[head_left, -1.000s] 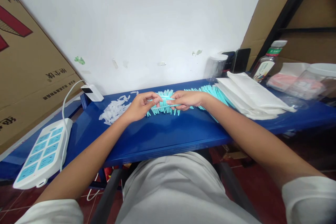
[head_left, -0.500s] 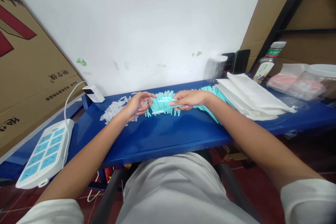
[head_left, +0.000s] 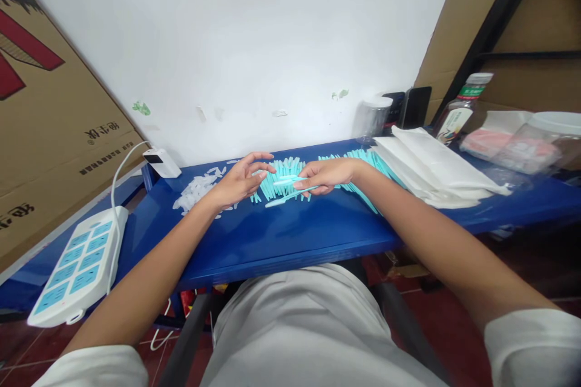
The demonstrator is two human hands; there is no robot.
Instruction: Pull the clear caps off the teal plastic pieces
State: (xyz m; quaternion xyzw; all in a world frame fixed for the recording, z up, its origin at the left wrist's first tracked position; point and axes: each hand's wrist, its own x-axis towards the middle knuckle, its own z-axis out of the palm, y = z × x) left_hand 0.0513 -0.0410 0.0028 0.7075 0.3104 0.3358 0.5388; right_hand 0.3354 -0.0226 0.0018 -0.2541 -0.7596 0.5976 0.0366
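My right hand (head_left: 324,174) is closed around a few slim teal sticks (head_left: 294,196), shaped much like toothbrushes. Their wider, paler ends point left, and one hangs lower than the rest. Just left of these ends is my left hand (head_left: 242,181), open, fingers apart and nothing visible in it. Behind and beneath both hands a row of similar teal sticks (head_left: 287,167) lies on the blue table (head_left: 272,236). A heap of small translucent white pieces, perhaps caps (head_left: 195,192), is partly covered by my left hand. Another bunch of teal sticks (head_left: 367,188) lies beyond my right wrist.
White flat sheets or bags (head_left: 440,163) are stacked at the right. Behind them stand a bottle (head_left: 460,110) and clear jars (head_left: 374,118). A white power strip (head_left: 82,266) and a small white device (head_left: 162,162) are on the left, beside a large cardboard box (head_left: 63,121).
The fingers of my left hand have spread and lifted slightly. The sticks in my right hand have tilted, and the lower one's free end has dropped a little.
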